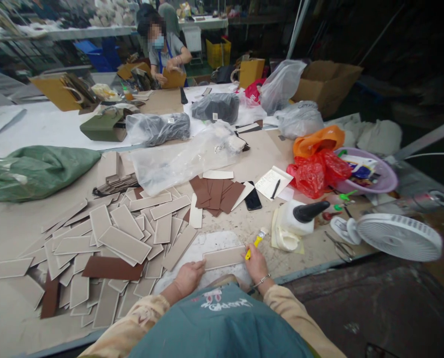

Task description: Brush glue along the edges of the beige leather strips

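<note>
A beige rectangular panel (pixel 225 258) with pale edges lies on a whitish sheet (pixel 216 240) just in front of me. My left hand (pixel 189 279) grips its left end with the fingertips. At the other end, my right hand (pixel 257 264) holds a small brush (pixel 258 240) with a yellow handle, its pale tip pointing up and away; the fingers also rest by the panel's right end. To the left spreads a loose heap of similar beige panels (pixel 123 243), with a few brown panels (pixel 112 268) among them. Several more brown pieces (pixel 218 194) fan out beyond the sheet.
On the right are a white bottle with a black nozzle (pixel 300 218), scissors (pixel 339 247), a white fan (pixel 399 236) and a purple basin (pixel 388 179). A phone (pixel 252 197) and notepad (pixel 272 183) lie ahead. Across the table a masked person (pixel 167 54) handles a yellow bag.
</note>
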Motion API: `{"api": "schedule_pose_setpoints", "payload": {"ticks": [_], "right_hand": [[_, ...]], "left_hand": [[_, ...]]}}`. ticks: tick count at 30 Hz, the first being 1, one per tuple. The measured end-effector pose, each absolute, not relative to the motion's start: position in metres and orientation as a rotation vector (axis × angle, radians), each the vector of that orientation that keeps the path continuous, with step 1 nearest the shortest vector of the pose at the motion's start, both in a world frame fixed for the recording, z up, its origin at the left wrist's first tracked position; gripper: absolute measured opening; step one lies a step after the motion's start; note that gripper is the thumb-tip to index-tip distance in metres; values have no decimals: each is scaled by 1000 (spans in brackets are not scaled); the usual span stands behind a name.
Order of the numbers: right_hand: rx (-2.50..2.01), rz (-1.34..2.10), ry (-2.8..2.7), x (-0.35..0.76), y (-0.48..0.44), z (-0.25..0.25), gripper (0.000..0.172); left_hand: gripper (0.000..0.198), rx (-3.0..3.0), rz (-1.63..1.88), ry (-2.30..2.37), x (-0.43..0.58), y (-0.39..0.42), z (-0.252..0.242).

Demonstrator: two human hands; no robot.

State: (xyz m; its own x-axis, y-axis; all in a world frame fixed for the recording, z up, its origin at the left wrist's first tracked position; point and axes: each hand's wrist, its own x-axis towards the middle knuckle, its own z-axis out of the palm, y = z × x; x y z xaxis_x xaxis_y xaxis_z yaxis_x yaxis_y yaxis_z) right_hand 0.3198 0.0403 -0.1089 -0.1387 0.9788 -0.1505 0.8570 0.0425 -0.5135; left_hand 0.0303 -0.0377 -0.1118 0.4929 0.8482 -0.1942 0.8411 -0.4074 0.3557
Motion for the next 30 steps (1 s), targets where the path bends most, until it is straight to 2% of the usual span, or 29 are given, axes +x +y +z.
{"api": "schedule_pose_setpoints", "payload": {"ticks": [6, 13, 21, 30], "right_hand": [[-1522, 765, -2328, 316, 24, -109, 21], [-960, 905, -2608, 291, 9, -110, 18], [-1192, 850, -2602, 323, 14, -115, 28], [-1358, 861, -2577, 335, 17, -112, 19]], "left_hand": [[27, 2335, -56, 1420, 30, -38, -112], [28, 2324, -118, 1444, 31, -37, -108], [29, 2320, -144, 1439, 30, -36, -107], [33, 2287, -144, 1449, 31, -38, -98]]}}
